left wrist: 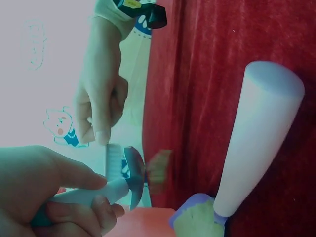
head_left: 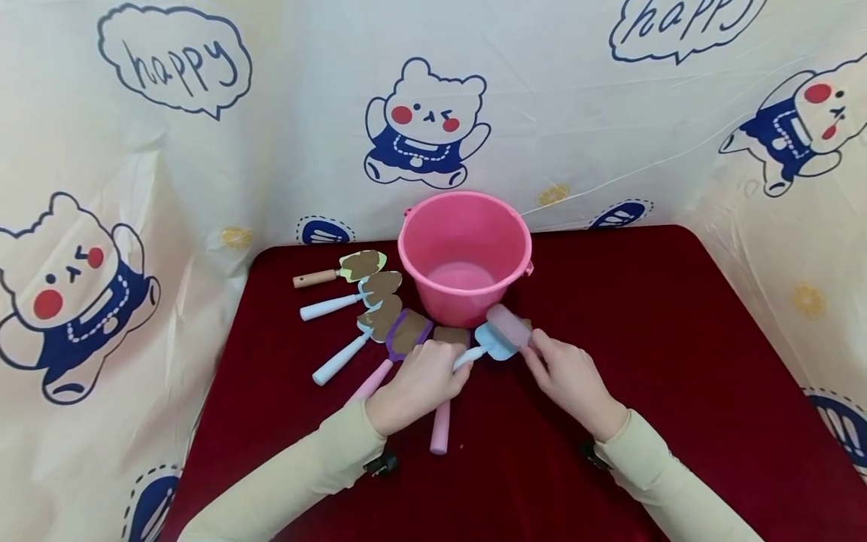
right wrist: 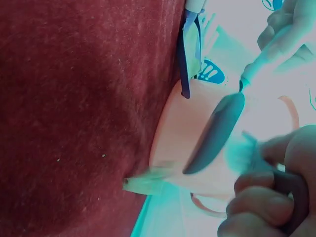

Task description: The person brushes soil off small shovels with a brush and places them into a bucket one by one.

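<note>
One blue shovel (head_left: 497, 346) on the pink bucket's (head_left: 450, 299) near side
Left hand (head_left: 420, 380) wraps its handle, right hand (head_left: 572, 376) pinches a pale brush (head_left: 508, 325) at its blade; five other shovels (head_left: 341, 360) crowd the left.

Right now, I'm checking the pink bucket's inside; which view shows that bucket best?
The head view: it looks into the pink bucket, showing rim and inside. The left wrist view catches only a strip at the picture's bottom; the right wrist view shows its side, partly behind the blue trowel.
</note>
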The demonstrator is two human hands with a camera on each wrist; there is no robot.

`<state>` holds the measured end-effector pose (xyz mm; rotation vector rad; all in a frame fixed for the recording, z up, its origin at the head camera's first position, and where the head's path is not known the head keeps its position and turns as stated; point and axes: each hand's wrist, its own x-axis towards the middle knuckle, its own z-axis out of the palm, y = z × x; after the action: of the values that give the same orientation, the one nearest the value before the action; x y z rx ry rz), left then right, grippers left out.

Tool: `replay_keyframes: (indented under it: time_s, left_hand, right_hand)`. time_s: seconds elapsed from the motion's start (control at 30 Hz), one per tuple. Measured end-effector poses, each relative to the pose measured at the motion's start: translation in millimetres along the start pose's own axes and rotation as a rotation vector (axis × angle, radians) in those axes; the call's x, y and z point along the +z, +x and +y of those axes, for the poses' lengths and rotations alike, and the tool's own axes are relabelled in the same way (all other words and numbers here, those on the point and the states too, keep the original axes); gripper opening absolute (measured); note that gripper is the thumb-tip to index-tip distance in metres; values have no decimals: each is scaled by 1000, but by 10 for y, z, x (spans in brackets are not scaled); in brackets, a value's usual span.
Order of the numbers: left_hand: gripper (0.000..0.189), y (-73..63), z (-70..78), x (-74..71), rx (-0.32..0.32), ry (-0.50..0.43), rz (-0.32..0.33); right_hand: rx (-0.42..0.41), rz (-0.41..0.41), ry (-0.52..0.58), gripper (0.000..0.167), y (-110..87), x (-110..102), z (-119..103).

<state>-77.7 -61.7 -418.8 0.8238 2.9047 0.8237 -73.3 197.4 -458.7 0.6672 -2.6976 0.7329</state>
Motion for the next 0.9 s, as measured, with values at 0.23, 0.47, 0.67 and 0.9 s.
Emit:
replay_keyframes:
  time_s: [0.23, 0.47, 0.67, 0.9]
  left_hand:
    - [30, -10, 2, 9, 23, -2, 28]
    - [31, -7, 7, 11, 46, 12, 51]
    - [25, -6, 31, 14, 85, 19, 97]
    - [25, -24, 17, 31, 116, 16, 127]
  right_hand:
    - [-25, -52, -6, 20, -12, 25, 29]
    - [34, -27, 34, 23, -9, -22, 54]
    - [-39, -49, 99, 20, 4, -13, -7]
    - [40, 1, -3, 24, 30, -4, 96]
